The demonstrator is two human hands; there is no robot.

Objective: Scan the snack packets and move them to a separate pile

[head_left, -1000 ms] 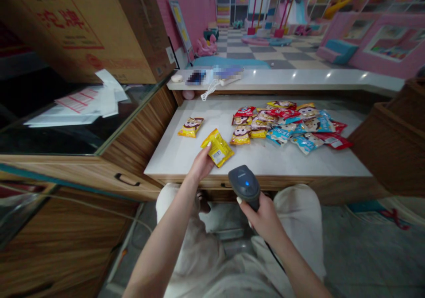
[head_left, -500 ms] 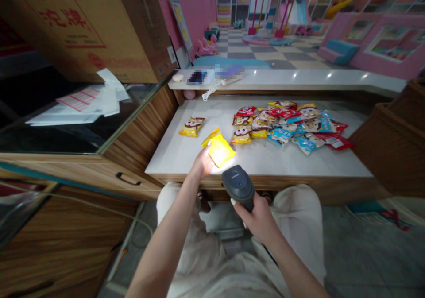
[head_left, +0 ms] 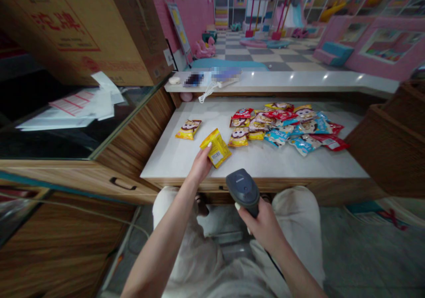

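My left hand (head_left: 201,163) grips a yellow snack packet (head_left: 217,146) by its left edge, just above the white desk. The packet's back, with a white barcode patch, faces up. In my right hand (head_left: 260,220) is a dark grey barcode scanner (head_left: 242,186), held by its handle in front of the desk edge, its head toward the packet. A single yellow and brown packet (head_left: 188,129) lies on the desk to the left. Right of the held packet is a pile of yellow packets (head_left: 239,137), blue packets (head_left: 304,144) and red packets (head_left: 334,142).
A raised white ledge (head_left: 285,82) runs behind the desk (head_left: 172,163), with a white cable (head_left: 209,92) hanging over it. To the left, a cardboard box (head_left: 83,32) and papers (head_left: 73,107) rest on a glass-topped cabinet. A brown woven basket (head_left: 392,147) stands at the right.
The bright scanner light on the yellow packet has gone out, and its barcode patch now shows. The scanner has shifted slightly right and down. Both hands keep their hold.
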